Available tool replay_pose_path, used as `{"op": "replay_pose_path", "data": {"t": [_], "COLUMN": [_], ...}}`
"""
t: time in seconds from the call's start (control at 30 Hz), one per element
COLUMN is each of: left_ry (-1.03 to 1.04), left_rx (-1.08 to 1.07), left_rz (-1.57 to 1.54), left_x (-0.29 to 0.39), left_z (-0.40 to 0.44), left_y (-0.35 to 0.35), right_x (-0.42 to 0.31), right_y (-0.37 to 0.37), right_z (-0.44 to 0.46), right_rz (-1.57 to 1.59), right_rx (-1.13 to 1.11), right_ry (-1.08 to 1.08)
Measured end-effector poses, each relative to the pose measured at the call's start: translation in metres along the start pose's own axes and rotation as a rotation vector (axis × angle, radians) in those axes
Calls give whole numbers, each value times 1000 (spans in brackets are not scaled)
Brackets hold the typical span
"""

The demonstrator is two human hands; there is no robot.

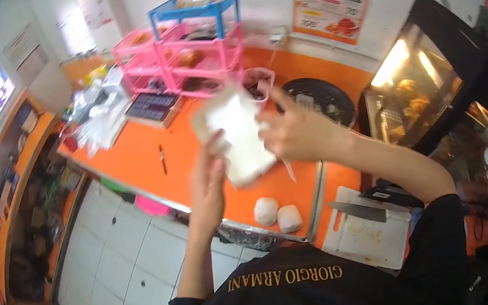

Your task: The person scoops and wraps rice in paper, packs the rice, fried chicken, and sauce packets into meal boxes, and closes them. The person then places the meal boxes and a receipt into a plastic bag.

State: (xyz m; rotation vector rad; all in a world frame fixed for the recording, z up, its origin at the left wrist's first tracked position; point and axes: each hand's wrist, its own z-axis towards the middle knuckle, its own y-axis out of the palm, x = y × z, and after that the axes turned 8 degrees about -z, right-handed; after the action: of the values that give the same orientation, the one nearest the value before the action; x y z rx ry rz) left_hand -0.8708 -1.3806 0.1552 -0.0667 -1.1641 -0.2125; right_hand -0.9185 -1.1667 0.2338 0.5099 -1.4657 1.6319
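On my feed, the left hand and right hand grip opposite sides of a blurred white box above the orange table. It looks open; two pale rounds lie outside it. Racks line the wall; the floor is tiled.

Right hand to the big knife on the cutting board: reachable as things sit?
Probably yes. The knife lies with its blade uncovered on the cutting board, on the right hand's side. But that hand is up at the white container, and the knife's handle is hard to make out.
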Motion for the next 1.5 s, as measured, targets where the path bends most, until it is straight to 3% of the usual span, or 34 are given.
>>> {"op": "replay_pose_path", "data": {"t": [0.07, 0.1, 0.23, 0.3, 0.33, 0.4, 0.5, 0.57, 0.63, 0.67, 0.73, 0.8, 0.93, 1.03, 1.1, 1.27, 1.37, 1.43, 1.5], "left_ry": [-507, -635, -617, -583, -550, -490, -442, -529, -415, -418, -404, -358, -345, -483, -588, -545, -628, -445, -446], "left_rx": [-116, -80, 87, 120, 220, 423, 488, 417, 497, 530, 558, 630, 632, 661, 670, 646, 629, 627, 537], "left_rz": [-286, -426, -733, -804, -813, -811, -692, -763, -695, -667, -636, -574, -506, -462, -317, -158, -48, -151, 52], "left_x": [-26, -44, -73, -90, -96, -105, -106, -103, -107, -115, -106, -97, -55, -45, -54, -78, -106, -139, -203], "left_z": [-14, -25, -54, -63, -60, -59, -61, -66, -67, -71, -77, -82, -87, -82, -75, -40, -3, 19, 29], "left_y": [-5, -6, -14, -22, -25, -31, -33, -44, -48, -57, -75, -92, -123, -140, -149, -166, -171, -164, -175], "right_x": [-44, -63, -106, -125, -136, -157, -165, -179, -182, -177, -160, -174, -140, -115, -107, -97, -107, -127, -146], "right_y": [31, 44, 68, 75, 82, 95, 109, 125, 131, 138, 159, 203, 225, 224, 215, 202, 212, 217, 190], "right_z": [8, 12, 24, 33, 37, 47, 55, 66, 73, 75, 72, 58, 49, 35, 25, 6, -7, -14, -13], "right_rz": [144, 156, 297, 317, 330, 1015, 1102, 1228, 1396, 1397, 1355, 968, 833, 831, 817, 772, 807, 478, 508], "right_rx": [80, 157, 402, 339, 344, -15, -26, 62, 113, 115, -331, -44, -357, -413, -417, -408, -400, 42, -7], "right_ry": [-145, -201, -148, 230, 221, 708, 621, 600, 676, 678, 606, 679, 827, 886, 920, 984, 1036, 1111, 1164]}}
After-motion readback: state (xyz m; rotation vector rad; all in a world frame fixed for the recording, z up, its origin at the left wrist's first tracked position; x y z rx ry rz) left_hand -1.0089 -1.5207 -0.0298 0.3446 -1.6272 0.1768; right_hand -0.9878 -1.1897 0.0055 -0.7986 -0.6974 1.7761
